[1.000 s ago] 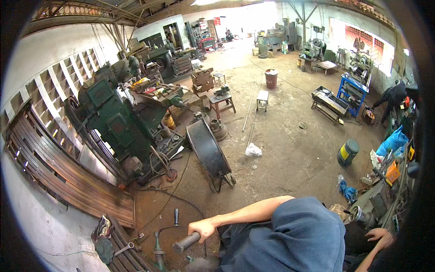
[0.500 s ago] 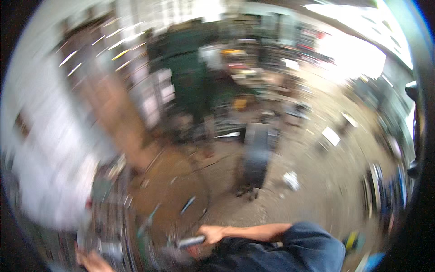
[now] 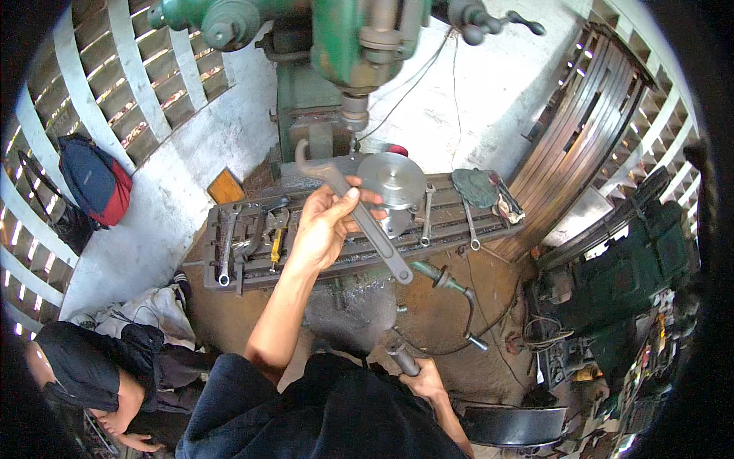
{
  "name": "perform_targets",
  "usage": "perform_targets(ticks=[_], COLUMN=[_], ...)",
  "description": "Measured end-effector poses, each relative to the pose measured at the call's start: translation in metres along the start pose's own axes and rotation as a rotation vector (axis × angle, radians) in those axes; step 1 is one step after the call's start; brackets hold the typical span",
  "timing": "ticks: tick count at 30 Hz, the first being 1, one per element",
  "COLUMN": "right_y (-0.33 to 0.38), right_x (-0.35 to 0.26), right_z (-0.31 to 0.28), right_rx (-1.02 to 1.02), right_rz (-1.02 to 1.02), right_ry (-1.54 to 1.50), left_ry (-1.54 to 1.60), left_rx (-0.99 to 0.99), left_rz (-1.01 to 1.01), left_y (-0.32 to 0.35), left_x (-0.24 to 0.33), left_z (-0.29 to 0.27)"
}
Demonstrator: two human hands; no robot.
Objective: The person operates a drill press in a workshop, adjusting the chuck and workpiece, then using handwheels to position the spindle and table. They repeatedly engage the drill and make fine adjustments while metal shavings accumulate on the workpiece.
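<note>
My left hand (image 3: pixel 325 226) is closed around the middle of a long grey hook spanner (image 3: pixel 373 232), raised over the slotted metal table (image 3: pixel 329 264) of a green drill press (image 3: pixel 348 46). The spanner's curved hook points up and left. Low by my body, my right hand (image 3: pixel 428 380) grips a short grey metal cylinder (image 3: pixel 401 356) whose exact kind I cannot make out. Beyond the spanner, a round metal disc (image 3: pixel 394 177) stands under and beside the drill chuck (image 3: pixel 355 113). Several wrenches lie on the table, including a combination wrench (image 3: pixel 227 245) and a yellow-handled tool (image 3: pixel 277 246).
A crank handle (image 3: pixel 469 306) juts from the table's front. A green cloth (image 3: pixel 474 187) lies at its right end. At the left, another person (image 3: pixel 115 375) sits close by, below a backpack (image 3: pixel 95 180). A black stool seat (image 3: pixel 516 425) and green machinery (image 3: pixel 627 268) are on the right.
My view has swung from the blurred workshop floor to the drill press. The hook spanner now shows raised in my left hand; the right still grips a grey metal piece.
</note>
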State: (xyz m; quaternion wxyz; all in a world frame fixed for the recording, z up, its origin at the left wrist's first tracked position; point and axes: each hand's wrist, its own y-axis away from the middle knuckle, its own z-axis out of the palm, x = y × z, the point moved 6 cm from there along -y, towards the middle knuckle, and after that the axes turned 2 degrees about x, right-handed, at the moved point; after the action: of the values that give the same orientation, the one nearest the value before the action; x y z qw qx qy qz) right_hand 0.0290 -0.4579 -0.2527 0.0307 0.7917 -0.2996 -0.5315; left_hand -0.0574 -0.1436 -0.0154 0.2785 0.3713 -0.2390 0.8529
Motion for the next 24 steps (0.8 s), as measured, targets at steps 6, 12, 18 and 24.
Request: perform_targets(ticks=[6, 12, 18, 24], right_y=[-0.036, -0.051, -0.057, -0.060], right_x=[-0.035, -0.062, -0.077, -0.079], right_z=[0.041, 0.059, 0.062, 0.064], right_rx=[0.000, 0.111, 0.237, 0.277], right_rz=[-0.006, 0.079, 0.149, 0.205], right_ry=[0.011, -0.068, -0.121, -0.185], left_ry=[0.190, 0.396, 0.669, 0.807], left_rx=[0.028, 0.001, -0.179, -0.210], left_rz=[-0.168, -0.296, -0.395, -0.373], left_y=[-0.061, -0.089, -0.090, -0.082], left_x=[-0.019, -0.031, -0.022, -0.022], left_z=[-0.060, -0.083, -0.072, -0.051])
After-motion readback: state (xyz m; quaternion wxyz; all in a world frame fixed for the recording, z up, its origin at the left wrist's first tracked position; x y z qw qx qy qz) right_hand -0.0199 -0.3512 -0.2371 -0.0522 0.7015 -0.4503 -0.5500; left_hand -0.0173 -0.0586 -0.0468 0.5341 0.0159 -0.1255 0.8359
